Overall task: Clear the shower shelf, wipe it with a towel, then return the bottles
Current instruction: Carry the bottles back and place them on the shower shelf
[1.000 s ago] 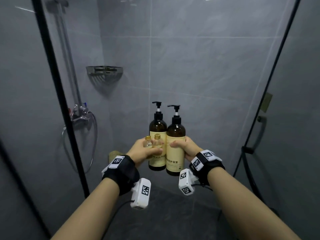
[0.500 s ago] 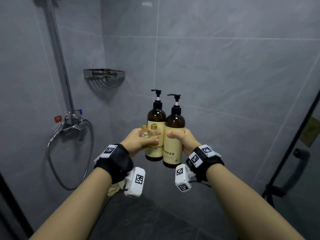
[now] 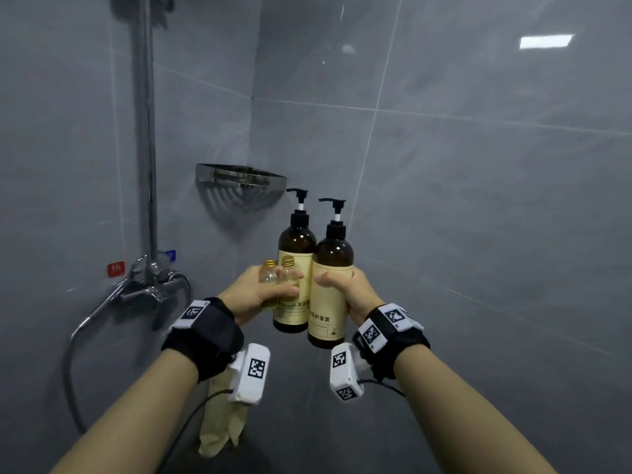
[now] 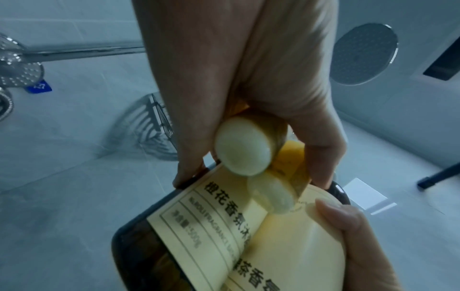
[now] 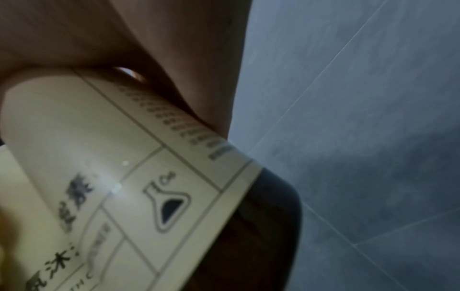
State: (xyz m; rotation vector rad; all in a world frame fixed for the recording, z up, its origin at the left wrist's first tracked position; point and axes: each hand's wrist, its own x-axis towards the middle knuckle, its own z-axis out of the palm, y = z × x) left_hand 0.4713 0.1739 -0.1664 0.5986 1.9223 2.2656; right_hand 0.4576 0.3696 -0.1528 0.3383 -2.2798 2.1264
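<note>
Inside a grey-tiled shower stall, a person holds four bottles up in front of the wire corner shelf (image 3: 241,177), which stands bare on the wall above and to the left of the cluster. The left hand (image 3: 254,292) wraps its fingers and thumb around two small gold-capped vials (image 3: 278,280) and presses them against the left pump bottle (image 3: 295,268), an amber bottle with a cream label; the left wrist view shows the fingertips (image 4: 189,173) reaching the bottle's edge. The right hand (image 3: 354,292) clamps its curled fingers round the right pump bottle (image 3: 331,282), which touches its twin and sits slightly lower. Both pump bottles are upright, their black nozzles just below the shelf's front rim. A yellow towel (image 3: 222,425) hangs beneath the left wrist, well below the shelf. To the shelf's left, the shower rail (image 3: 145,131) runs down to the mixer tap (image 3: 150,289) and its looping hose (image 3: 73,354).
</note>
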